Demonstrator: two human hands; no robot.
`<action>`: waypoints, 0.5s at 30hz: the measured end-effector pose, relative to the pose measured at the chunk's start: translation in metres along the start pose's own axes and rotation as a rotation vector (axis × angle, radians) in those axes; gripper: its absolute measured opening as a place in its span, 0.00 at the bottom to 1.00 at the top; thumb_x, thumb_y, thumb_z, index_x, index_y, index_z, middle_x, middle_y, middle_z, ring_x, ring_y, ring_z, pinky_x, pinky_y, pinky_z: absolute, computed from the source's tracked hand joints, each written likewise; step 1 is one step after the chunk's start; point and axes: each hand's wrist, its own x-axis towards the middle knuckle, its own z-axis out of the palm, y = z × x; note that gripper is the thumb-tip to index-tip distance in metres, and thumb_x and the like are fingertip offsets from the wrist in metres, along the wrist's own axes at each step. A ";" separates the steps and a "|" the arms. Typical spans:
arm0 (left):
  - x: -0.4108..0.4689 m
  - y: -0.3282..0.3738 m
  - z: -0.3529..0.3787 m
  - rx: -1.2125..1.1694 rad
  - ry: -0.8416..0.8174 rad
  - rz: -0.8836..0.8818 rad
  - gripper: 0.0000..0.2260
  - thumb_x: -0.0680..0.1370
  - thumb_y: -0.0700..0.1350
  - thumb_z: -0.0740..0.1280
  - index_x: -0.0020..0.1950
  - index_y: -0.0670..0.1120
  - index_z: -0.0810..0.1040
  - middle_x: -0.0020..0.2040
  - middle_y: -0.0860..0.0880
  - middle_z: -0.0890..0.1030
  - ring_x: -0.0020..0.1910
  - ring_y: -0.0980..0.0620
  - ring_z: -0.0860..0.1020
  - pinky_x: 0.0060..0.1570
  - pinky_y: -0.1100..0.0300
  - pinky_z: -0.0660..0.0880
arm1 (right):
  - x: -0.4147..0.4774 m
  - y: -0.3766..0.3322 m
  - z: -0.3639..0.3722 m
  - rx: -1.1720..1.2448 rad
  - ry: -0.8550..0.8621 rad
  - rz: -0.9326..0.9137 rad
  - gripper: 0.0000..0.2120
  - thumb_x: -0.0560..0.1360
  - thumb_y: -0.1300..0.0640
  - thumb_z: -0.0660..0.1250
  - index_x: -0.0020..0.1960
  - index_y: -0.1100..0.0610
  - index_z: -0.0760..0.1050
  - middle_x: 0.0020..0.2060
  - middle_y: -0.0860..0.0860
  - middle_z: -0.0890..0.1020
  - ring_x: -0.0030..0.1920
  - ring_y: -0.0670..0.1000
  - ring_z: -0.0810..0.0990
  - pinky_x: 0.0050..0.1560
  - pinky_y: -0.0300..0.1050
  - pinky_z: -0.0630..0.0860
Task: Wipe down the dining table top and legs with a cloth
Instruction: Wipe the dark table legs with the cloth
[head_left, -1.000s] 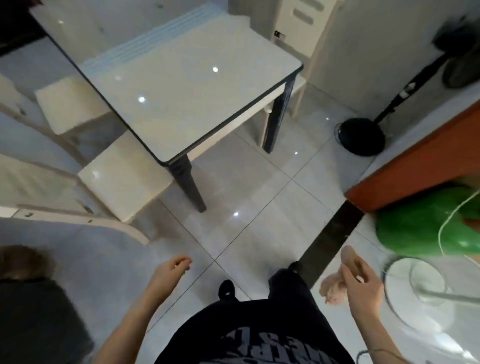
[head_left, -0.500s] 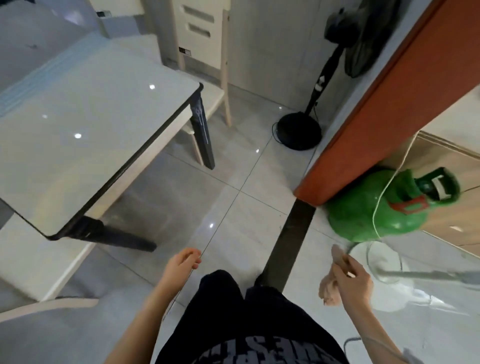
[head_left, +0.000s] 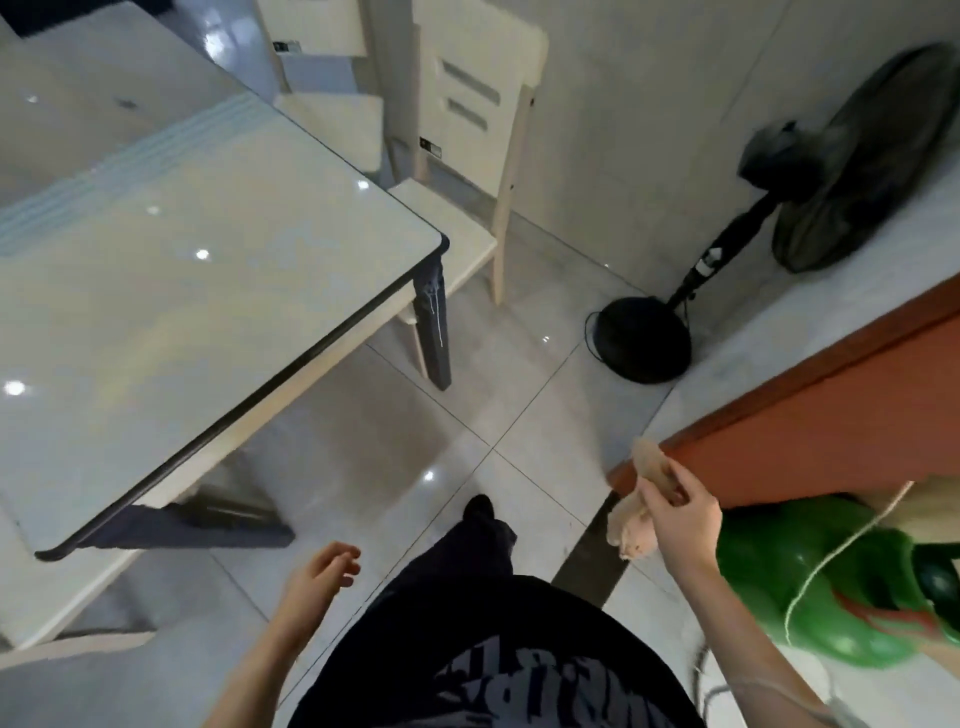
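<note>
The dining table (head_left: 197, 312) has a glossy pale top with a dark rim and fills the left of the view. One dark leg (head_left: 434, 327) stands at its far right corner; a second dark leg (head_left: 208, 525) shows under the near corner. My right hand (head_left: 680, 519) grips a crumpled beige cloth (head_left: 641, 499) in the air, well to the right of the table. My left hand (head_left: 322, 577) hangs below the table's near edge, fingers loosely curled, holding nothing.
Pale chairs (head_left: 467, 156) stand tucked at the table's far side. A black pedestal fan (head_left: 644, 338) stands by the wall at right. A red-brown door frame (head_left: 805, 431) and a green gas cylinder (head_left: 831, 587) lie at right. Grey floor tiles stretch between.
The view has swung and moved toward the table, which now looks larger. My right hand has lifted the cloth higher. My left hand still hangs loose.
</note>
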 end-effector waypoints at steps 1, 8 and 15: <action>0.012 0.016 -0.001 0.010 -0.006 0.010 0.09 0.80 0.38 0.60 0.48 0.43 0.80 0.43 0.42 0.83 0.41 0.45 0.79 0.42 0.57 0.73 | 0.014 -0.008 0.001 -0.002 0.006 0.010 0.23 0.72 0.63 0.74 0.66 0.61 0.75 0.58 0.52 0.80 0.55 0.48 0.77 0.58 0.43 0.72; 0.106 0.142 -0.009 0.131 -0.034 0.141 0.08 0.81 0.42 0.60 0.51 0.47 0.79 0.45 0.47 0.82 0.45 0.50 0.80 0.45 0.59 0.75 | 0.103 -0.052 0.005 -0.037 0.049 0.033 0.24 0.72 0.63 0.74 0.66 0.62 0.75 0.59 0.56 0.81 0.55 0.51 0.78 0.59 0.46 0.72; 0.171 0.222 -0.005 0.105 0.044 0.159 0.08 0.80 0.44 0.60 0.51 0.49 0.79 0.44 0.50 0.82 0.45 0.52 0.80 0.49 0.56 0.76 | 0.189 -0.124 0.055 -0.036 -0.092 -0.028 0.23 0.74 0.63 0.72 0.67 0.61 0.74 0.60 0.56 0.81 0.56 0.51 0.78 0.62 0.48 0.73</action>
